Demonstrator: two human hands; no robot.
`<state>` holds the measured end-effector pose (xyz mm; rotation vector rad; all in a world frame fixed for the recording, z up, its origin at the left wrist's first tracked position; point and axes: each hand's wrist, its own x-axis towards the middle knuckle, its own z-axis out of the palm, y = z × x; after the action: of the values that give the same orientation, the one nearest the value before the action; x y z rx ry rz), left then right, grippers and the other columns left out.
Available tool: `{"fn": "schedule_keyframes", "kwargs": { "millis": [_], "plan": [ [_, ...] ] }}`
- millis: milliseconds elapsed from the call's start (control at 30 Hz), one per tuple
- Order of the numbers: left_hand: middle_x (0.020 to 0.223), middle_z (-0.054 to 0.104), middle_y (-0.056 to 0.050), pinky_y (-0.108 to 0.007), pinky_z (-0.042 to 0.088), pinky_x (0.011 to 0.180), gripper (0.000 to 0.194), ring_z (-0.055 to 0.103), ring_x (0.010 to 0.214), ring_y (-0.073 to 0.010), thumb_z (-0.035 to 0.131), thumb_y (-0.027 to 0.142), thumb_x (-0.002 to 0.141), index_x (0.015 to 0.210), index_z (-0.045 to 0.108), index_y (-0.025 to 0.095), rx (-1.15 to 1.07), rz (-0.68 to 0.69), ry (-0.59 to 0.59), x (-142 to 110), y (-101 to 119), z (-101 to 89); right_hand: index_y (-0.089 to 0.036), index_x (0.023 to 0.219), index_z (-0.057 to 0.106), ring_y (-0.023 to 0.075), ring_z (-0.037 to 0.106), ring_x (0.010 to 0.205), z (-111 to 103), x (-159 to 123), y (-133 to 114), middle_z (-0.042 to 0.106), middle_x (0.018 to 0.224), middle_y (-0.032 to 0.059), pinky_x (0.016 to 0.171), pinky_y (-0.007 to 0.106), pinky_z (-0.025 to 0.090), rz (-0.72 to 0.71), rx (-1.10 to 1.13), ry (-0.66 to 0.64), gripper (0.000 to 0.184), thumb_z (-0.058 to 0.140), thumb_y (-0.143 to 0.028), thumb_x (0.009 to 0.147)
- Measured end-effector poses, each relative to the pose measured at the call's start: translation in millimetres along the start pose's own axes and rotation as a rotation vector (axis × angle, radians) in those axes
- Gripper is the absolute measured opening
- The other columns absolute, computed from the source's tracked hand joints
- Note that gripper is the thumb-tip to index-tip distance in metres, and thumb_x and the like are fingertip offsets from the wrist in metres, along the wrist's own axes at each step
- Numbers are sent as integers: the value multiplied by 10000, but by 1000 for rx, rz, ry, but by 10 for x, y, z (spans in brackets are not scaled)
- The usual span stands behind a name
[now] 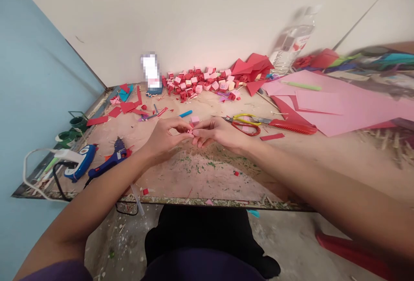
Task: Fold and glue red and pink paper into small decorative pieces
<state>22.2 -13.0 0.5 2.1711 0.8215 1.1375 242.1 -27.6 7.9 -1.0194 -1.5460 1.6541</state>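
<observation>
The left hand (164, 137) and right hand (221, 133) meet over the desk (203, 188), fingertips pinched together on a small pink paper piece (190, 132). Green flecks (185, 165) litter the desk; paper cubes (197, 83) heap before a pale wall (207, 13), a blue wall (29, 78) stands at left, and speckled floor (116, 240) shows below.

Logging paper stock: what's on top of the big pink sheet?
On the big pink sheet: a green pen-like stick and a smaller pink sheet. The surface beneath that smaller pink sheet is hidden.

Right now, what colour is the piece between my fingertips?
The piece is pink, seen in the head view.
</observation>
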Motion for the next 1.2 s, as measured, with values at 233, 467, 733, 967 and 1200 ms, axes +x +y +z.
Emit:
{"fn": "schedule_keyframes", "kwargs": {
  "millis": [233, 467, 733, 967, 1200],
  "plan": [
    [796, 744, -19, -293, 584, 669, 182, 664, 686, -143, 823, 368, 831, 807, 747, 204, 53, 36, -5, 4, -26, -6, -131, 870, 790, 160, 683, 673, -67, 34, -12, 784, 858, 117, 653, 280, 570, 7, 116, 193, 233, 862, -317, 749],
    [781, 721, -15, -271, 575, 662, 155, 653, 700, -135, 813, 307, 817, 796, 714, 190, 22, -2, 24, 12, 2, -16, -125, 807, 770, 156, 674, 677, -49, 16, -46, 776, 850, 117, 651, 276, 566, -17, 144, 193, 234, 862, -330, 743],
    [793, 733, -15, -274, 584, 676, 156, 673, 702, -139, 809, 318, 826, 814, 723, 189, 9, -46, 49, -8, 2, -11, -148, 900, 814, 180, 709, 709, -153, 21, -49, 789, 884, 120, 655, 291, 577, 2, 19, 94, 261, 860, -377, 784],
    [845, 753, -30, -282, 579, 695, 191, 676, 728, -144, 853, 363, 809, 804, 760, 196, -68, -26, -62, 10, 4, -12, -144, 894, 816, 152, 697, 700, -99, 4, -31, 787, 870, 96, 674, 276, 588, -21, -17, -21, 310, 880, -419, 766],
    [797, 711, -7, -310, 586, 702, 215, 660, 731, -149, 888, 336, 756, 782, 733, 190, -137, -68, -194, 6, 56, -23, -164, 853, 821, 141, 693, 699, -67, 0, -5, 770, 829, 57, 651, 248, 589, -42, -82, -159, 278, 851, -435, 798]
  ]
}}
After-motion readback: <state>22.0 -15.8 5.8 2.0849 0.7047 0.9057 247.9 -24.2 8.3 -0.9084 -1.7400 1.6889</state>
